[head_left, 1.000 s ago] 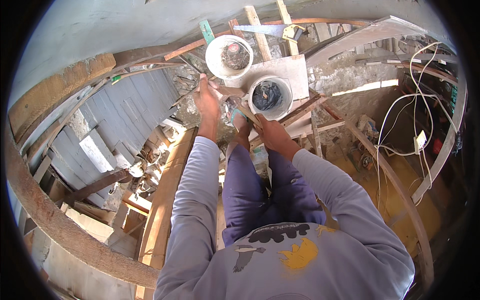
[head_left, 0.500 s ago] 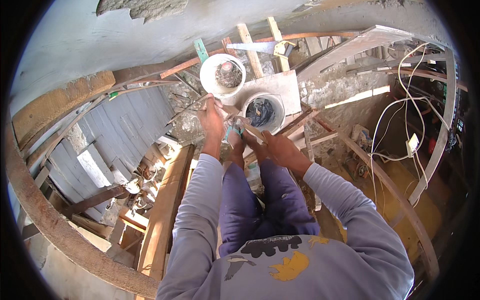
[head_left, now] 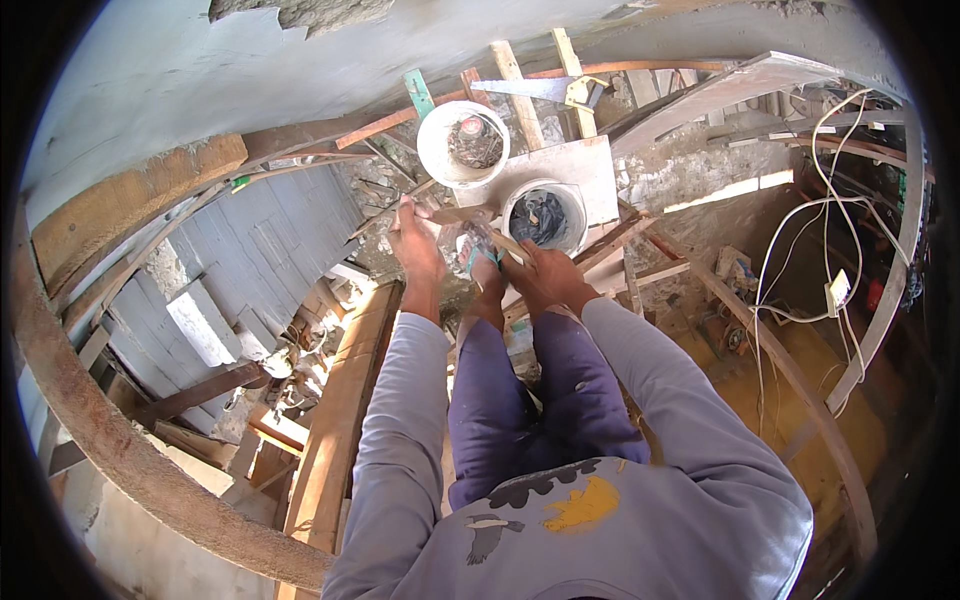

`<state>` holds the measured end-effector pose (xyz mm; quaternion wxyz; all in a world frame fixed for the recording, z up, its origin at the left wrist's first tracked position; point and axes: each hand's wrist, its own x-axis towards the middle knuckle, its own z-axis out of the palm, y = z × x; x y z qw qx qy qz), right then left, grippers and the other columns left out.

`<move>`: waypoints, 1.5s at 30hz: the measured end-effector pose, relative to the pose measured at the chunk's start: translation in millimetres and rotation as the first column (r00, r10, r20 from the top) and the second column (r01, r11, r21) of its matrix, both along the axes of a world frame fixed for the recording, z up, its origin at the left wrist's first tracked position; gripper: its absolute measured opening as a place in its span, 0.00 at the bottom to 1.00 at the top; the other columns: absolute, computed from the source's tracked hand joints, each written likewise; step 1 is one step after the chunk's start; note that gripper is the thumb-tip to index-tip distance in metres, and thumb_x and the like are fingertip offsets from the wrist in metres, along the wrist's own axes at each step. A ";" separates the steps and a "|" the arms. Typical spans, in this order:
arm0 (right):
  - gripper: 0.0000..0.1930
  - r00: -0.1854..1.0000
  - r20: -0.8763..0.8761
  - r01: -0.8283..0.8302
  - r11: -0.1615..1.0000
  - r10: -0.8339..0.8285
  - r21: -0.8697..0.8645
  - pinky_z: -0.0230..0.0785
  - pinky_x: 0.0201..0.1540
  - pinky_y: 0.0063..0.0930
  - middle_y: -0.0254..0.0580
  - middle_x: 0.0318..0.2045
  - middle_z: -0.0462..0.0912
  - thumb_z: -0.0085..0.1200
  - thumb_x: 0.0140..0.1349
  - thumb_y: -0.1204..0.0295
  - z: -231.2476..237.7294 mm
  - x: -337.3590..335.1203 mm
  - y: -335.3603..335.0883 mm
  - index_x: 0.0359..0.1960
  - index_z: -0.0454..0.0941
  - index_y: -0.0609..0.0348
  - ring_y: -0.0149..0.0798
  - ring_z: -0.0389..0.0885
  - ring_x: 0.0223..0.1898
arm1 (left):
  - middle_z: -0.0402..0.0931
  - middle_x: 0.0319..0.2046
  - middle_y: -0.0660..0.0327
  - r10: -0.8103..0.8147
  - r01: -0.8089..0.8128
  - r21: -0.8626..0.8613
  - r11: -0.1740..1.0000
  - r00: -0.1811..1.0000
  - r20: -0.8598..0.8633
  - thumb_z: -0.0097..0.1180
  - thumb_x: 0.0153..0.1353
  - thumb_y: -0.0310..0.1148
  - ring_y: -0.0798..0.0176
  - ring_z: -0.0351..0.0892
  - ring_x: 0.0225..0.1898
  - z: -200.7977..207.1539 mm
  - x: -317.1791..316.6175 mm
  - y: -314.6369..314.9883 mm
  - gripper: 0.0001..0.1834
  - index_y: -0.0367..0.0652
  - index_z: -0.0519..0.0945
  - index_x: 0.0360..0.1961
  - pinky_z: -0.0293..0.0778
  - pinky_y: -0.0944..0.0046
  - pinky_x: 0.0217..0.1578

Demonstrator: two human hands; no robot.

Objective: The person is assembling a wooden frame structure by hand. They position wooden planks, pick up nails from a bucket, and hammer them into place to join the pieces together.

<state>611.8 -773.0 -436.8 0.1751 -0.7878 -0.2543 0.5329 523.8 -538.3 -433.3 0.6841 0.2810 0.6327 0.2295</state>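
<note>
My left hand (head_left: 414,245) is closed on a short brown piece of wood (head_left: 462,215) that points to the right. My right hand (head_left: 548,276) grips the pale wooden handle (head_left: 512,246) of a tool. Its far end lies close to the piece of wood, and its kind is too blurred to make out. Just beyond my hands stand two white buckets. The farther bucket (head_left: 431,137) has small debris and a red-and-white item inside. The nearer bucket (head_left: 580,226) contains crumpled black plastic (head_left: 540,216). My feet are below my hands, in greenish sandals.
A handsaw (head_left: 528,89) with a yellow-and-black handle lies across upright wood strips at the back. A pale board (head_left: 596,172) sits beside the buckets. Thick timber (head_left: 340,420) runs along my left. Curved wooden members surround me, and white cables (head_left: 800,205) hang at the right.
My right hand has moved left and closer to my left hand, with the tool handle still in it. The whole view has shifted slightly, so the buckets appear farther right and lower.
</note>
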 end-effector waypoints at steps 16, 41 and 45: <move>0.22 0.934 0.338 -0.133 0.990 0.112 0.040 0.78 0.44 0.58 0.59 0.41 0.87 0.54 0.71 0.64 172.0 34.4 -6.2 0.65 0.70 0.53 0.64 0.86 0.41 | 0.80 0.29 0.68 -0.638 0.631 0.216 0.745 0.769 -0.045 0.62 0.72 0.33 0.78 0.72 0.32 144.8 -22.3 -17.5 0.23 0.39 0.81 0.66 0.69 0.74 0.34; 0.21 0.873 -0.327 0.456 0.845 -0.363 0.280 0.77 0.28 0.31 0.37 0.29 0.78 0.52 0.74 0.62 409.5 -21.8 -47.4 0.61 0.72 0.64 0.30 0.81 0.27 | 0.70 0.24 0.68 -0.595 0.438 0.578 0.689 0.797 0.105 0.56 0.77 0.43 0.73 0.65 0.27 389.2 14.4 -69.3 0.21 0.35 0.84 0.35 0.60 0.67 0.30; 0.18 0.738 -0.472 0.639 0.724 -0.482 0.260 0.69 0.22 0.22 0.32 0.31 0.76 0.53 0.75 0.62 436.6 -49.7 -50.3 0.57 0.74 0.61 0.25 0.76 0.25 | 0.69 0.24 0.69 -0.567 0.414 0.669 0.617 0.823 0.014 0.56 0.77 0.44 0.73 0.65 0.27 386.6 5.5 -80.1 0.22 0.33 0.84 0.34 0.60 0.67 0.29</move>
